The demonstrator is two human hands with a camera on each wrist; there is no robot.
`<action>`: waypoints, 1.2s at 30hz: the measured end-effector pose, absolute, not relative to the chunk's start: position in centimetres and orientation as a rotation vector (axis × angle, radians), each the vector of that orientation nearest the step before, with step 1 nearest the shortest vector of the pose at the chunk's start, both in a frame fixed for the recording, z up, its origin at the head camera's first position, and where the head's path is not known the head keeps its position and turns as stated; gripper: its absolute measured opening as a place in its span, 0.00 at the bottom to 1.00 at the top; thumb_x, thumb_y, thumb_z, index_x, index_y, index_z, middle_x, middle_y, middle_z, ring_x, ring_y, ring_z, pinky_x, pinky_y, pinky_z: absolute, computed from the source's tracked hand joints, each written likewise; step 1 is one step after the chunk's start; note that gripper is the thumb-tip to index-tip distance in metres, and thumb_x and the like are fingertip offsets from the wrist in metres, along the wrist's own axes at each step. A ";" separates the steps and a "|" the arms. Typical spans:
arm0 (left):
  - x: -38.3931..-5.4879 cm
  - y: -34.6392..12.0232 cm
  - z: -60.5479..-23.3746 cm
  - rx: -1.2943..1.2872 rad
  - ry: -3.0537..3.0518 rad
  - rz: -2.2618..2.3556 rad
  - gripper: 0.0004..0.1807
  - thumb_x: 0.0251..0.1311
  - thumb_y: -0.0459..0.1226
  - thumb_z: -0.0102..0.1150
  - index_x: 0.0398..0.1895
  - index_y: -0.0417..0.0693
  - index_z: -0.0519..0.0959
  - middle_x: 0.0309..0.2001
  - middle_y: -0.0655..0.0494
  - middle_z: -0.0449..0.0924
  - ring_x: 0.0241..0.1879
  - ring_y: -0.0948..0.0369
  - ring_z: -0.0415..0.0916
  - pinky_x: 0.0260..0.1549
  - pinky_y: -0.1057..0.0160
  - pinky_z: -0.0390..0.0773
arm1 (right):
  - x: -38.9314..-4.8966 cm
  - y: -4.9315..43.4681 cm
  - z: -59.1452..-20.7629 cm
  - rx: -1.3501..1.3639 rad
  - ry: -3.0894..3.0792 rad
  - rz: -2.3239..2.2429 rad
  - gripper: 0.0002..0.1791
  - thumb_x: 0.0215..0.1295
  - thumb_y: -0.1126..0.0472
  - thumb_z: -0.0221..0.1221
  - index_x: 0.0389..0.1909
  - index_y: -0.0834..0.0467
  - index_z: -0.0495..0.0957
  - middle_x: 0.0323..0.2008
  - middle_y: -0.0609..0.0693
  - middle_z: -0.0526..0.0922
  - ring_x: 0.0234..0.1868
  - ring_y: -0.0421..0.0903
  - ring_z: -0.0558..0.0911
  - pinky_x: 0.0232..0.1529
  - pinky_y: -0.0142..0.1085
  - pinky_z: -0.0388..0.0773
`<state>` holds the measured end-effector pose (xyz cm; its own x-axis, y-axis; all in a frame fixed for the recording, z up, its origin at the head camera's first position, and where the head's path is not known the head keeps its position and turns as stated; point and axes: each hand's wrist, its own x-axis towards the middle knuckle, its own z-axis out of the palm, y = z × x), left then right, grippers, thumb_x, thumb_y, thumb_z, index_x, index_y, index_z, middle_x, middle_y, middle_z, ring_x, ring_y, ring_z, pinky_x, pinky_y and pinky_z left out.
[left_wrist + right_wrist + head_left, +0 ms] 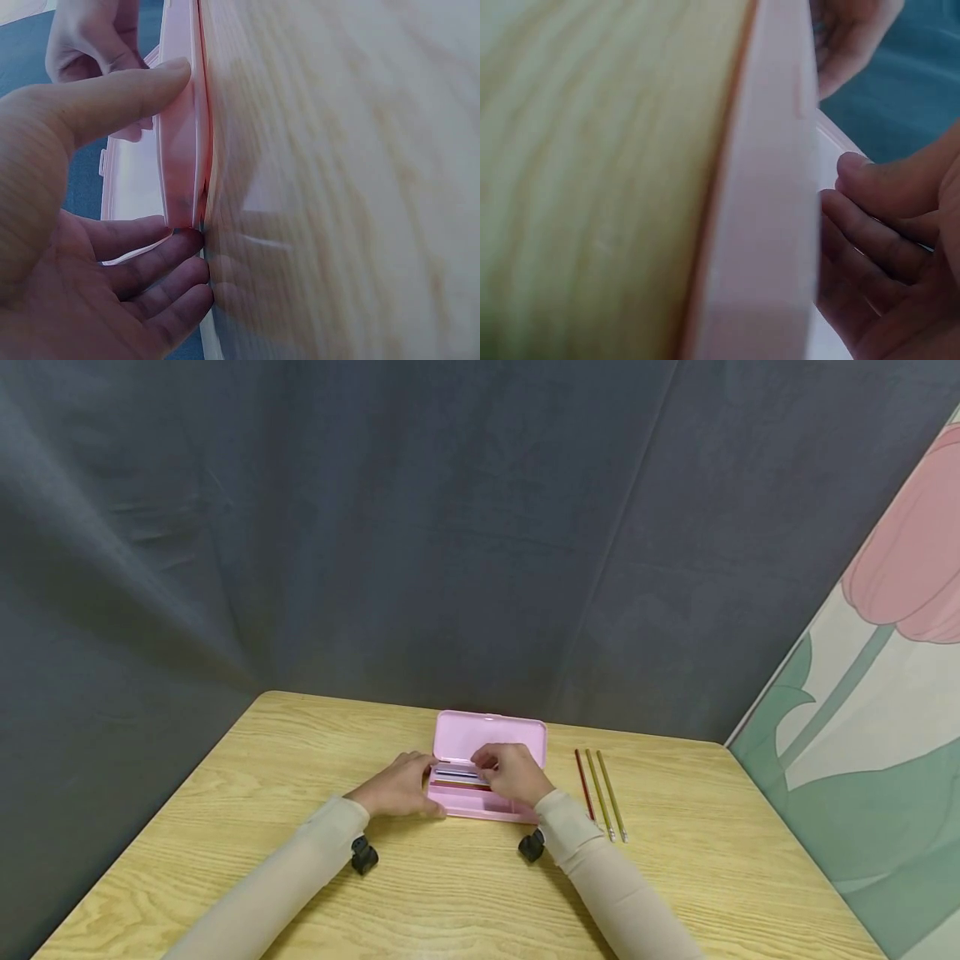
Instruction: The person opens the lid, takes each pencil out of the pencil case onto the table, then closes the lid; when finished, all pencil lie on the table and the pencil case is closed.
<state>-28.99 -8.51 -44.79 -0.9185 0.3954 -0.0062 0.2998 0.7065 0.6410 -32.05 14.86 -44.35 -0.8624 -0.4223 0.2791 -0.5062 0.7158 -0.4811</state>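
A pink pencil case (480,814) lies on the table with its lid (468,735) raised at the back. Several pencils (459,780) lie lengthwise inside its tray. My left hand (401,787) grips the left end of the case. Its thumb (150,86) presses the front wall, and the other fingers bend round the side. Over the right part of the tray is my right hand (513,772), its fingers loosely bent downward among the pencils. In the right wrist view its thumb and index finger stand slightly apart with nothing visible between them. The case wall hides some fingertips.
To the right of the case, a red pencil (584,785) and two yellowish pencils (600,793) lie side by side on the wooden table (450,893). A dark curtain (450,543) hangs behind the table. A tulip-patterned cloth (885,718) hangs at the right.
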 end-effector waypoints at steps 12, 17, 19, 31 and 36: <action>-29.1 -8.6 -44.7 0.562 2.768 0.998 0.50 0.45 0.49 0.80 0.71 0.41 0.69 0.66 0.47 0.73 0.66 0.52 0.66 0.68 0.48 0.70 | -31.8 14.8 -44.5 0.812 -2.870 0.706 0.08 0.61 0.66 0.68 0.39 0.53 0.89 0.35 0.45 0.90 0.33 0.35 0.81 0.43 0.35 0.83; -29.1 -8.7 -44.8 0.575 2.761 1.012 0.47 0.45 0.49 0.81 0.69 0.42 0.71 0.63 0.49 0.75 0.64 0.52 0.68 0.66 0.48 0.71 | -31.6 14.5 -44.4 0.835 -2.887 0.671 0.10 0.61 0.68 0.67 0.41 0.53 0.89 0.36 0.45 0.90 0.34 0.36 0.82 0.44 0.36 0.84; -29.0 -8.7 -44.9 0.584 2.756 1.018 0.46 0.45 0.48 0.81 0.67 0.42 0.72 0.62 0.49 0.75 0.62 0.52 0.68 0.65 0.48 0.71 | -31.4 14.4 -44.4 0.844 -2.890 0.659 0.11 0.61 0.69 0.67 0.42 0.54 0.88 0.36 0.45 0.90 0.35 0.36 0.81 0.44 0.36 0.84; -29.0 -8.6 -44.9 0.576 2.767 0.985 0.48 0.45 0.49 0.80 0.70 0.41 0.70 0.65 0.48 0.74 0.65 0.51 0.67 0.67 0.48 0.70 | -31.2 14.1 -44.1 0.906 -2.892 0.514 0.10 0.58 0.70 0.67 0.39 0.54 0.90 0.36 0.46 0.91 0.37 0.40 0.85 0.50 0.40 0.85; -28.9 -8.6 -44.7 0.565 2.758 0.985 0.48 0.46 0.49 0.80 0.70 0.41 0.69 0.65 0.48 0.74 0.65 0.51 0.67 0.67 0.47 0.70 | -31.5 13.9 -44.3 0.950 -2.908 0.472 0.13 0.57 0.71 0.66 0.41 0.57 0.89 0.37 0.48 0.90 0.37 0.41 0.84 0.50 0.40 0.84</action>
<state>-28.93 -8.57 -44.74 -0.9162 0.4001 -0.0219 0.2957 0.7121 0.6368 -31.50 13.95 -44.28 -0.8107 -0.5692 0.1371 -0.5833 0.7652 -0.2724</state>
